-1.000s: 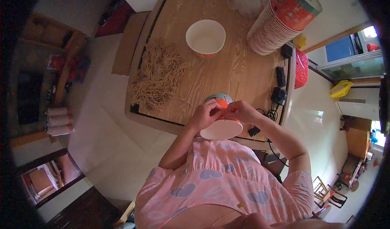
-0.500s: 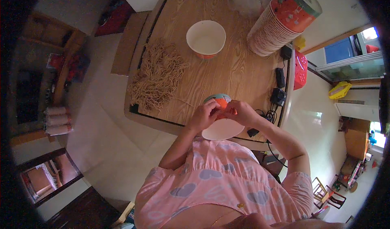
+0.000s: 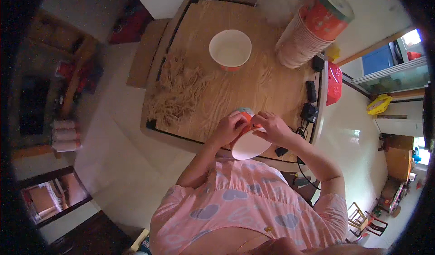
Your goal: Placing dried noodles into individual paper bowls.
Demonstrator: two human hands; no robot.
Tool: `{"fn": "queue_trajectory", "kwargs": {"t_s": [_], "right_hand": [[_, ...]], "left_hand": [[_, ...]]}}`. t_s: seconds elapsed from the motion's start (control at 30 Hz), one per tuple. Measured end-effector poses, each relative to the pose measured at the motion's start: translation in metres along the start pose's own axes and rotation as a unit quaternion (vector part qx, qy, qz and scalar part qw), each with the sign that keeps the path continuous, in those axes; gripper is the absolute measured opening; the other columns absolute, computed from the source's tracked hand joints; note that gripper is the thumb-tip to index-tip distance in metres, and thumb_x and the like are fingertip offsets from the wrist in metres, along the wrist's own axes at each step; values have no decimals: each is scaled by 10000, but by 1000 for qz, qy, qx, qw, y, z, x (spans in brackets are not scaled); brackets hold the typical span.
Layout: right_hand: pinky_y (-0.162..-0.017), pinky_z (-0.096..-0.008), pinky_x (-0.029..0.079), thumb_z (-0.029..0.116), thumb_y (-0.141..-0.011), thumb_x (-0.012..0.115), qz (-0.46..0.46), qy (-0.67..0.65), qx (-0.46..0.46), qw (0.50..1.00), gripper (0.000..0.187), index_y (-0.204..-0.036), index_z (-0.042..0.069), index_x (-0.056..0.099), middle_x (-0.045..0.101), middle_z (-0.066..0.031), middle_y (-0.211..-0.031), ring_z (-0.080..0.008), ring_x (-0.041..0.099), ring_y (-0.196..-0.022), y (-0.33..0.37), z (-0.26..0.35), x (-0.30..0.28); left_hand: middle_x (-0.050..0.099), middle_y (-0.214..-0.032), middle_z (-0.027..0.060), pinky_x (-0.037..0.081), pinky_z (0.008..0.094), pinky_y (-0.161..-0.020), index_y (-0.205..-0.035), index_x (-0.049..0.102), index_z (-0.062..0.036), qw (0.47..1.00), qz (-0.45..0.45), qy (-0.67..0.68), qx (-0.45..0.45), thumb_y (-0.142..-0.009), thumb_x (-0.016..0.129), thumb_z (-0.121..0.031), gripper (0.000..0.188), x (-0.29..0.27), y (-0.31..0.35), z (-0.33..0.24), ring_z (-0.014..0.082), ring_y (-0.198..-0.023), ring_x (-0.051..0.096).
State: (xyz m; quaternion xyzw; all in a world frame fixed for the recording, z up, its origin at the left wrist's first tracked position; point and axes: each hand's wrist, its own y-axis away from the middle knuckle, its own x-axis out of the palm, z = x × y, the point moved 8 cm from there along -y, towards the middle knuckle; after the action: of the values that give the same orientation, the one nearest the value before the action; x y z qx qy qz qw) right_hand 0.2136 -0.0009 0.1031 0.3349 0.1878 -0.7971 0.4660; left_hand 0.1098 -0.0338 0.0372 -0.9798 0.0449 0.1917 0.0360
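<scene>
The paper bucket (image 3: 250, 146) is right in front of me at the near edge of the desk (image 3: 260, 85), tipped so that its white mouth leans toward my body and its teal-banded end points away. I cannot tell whether the desk edge bears any of its weight. My left grip (image 3: 228, 129), on the bucket's left side, has thumb and forefinger brought together on the red wall. My right grip (image 3: 275, 129), on the bucket's right side, pinches the wall near the rim, fingers curled over the outside. Whether anything thin runs between my fingertips is too small and blurred to say.

As I judge it, the work on this bucket is under way and not finished, since both my grips are busy at its wall. How much of it remains, I cannot tell.

Beyond the bucket, well apart from it, a second bucket (image 3: 230, 51) stands mouth up, untouched by me; I cannot tell whether it is done or waiting. To the left of the bucket and farther off lies a loose, blurred heap of tan strings (image 3: 179, 92), out of my grips. Beyond the bucket to the right, a nested stack of buckets (image 3: 304, 38) stands untouched, so plenty of buckets seem to remain there. Just to the bucket's right, black adapters (image 3: 310, 112) lie along the desk's edge.
</scene>
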Motion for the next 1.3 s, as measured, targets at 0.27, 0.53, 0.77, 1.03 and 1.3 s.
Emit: {"fn": "queue_trajectory", "kwargs": {"t_s": [0.27, 0.53, 0.77, 1.03, 1.3], "right_hand": [[-587, -412, 462, 122, -740, 592, -63, -4, 83, 995, 272, -969, 78, 453, 566, -124, -778, -308, 572, -693, 1, -22, 5], [-552, -397, 457, 85, -709, 610, -160, -72, 140, 974, 329, -973, 79, 413, 578, -136, -710, -308, 590, -642, -12, -55, 2], [-565, -407, 455, 91, -704, 601, -174, -61, 182, 966, 292, -944, 74, 437, 582, -149, -713, -326, 589, -669, -23, -54, 14], [-575, -356, 451, 86, -725, 574, -313, -92, 284, 902, 179, -836, 39, 443, 573, -150, -706, -284, 574, -645, 45, -113, 5], [-618, -357, 440, 56, -707, 597, -295, -191, 342, 872, 196, -833, 50, 447, 543, -111, -728, -285, 538, -703, 77, -133, 27]], "left_hand": [[563, -826, 83, 461, 352, -607, -804, 583, -60, 996, -54, -66, -14, -762, 607, -161, 112, -22, -15, -32, 261, -747, 576], [528, -761, 66, 461, 366, -583, -751, 566, -70, 954, -154, -253, 55, -760, 595, -155, 91, -22, -17, -44, 252, -700, 559], [532, -796, 76, 459, 375, -645, -766, 573, -62, 934, -181, -307, 25, -752, 587, -138, 78, -25, -15, -40, 257, -784, 551], [543, -797, 82, 461, 381, -617, -734, 589, -70, 959, -183, -218, -17, -743, 599, -150, 81, -32, 28, 30, 271, -738, 560], [563, -762, 81, 457, 353, -596, -748, 629, -75, 958, -142, -235, -78, -727, 628, -144, 72, -67, 45, 42, 260, -695, 570]]}}
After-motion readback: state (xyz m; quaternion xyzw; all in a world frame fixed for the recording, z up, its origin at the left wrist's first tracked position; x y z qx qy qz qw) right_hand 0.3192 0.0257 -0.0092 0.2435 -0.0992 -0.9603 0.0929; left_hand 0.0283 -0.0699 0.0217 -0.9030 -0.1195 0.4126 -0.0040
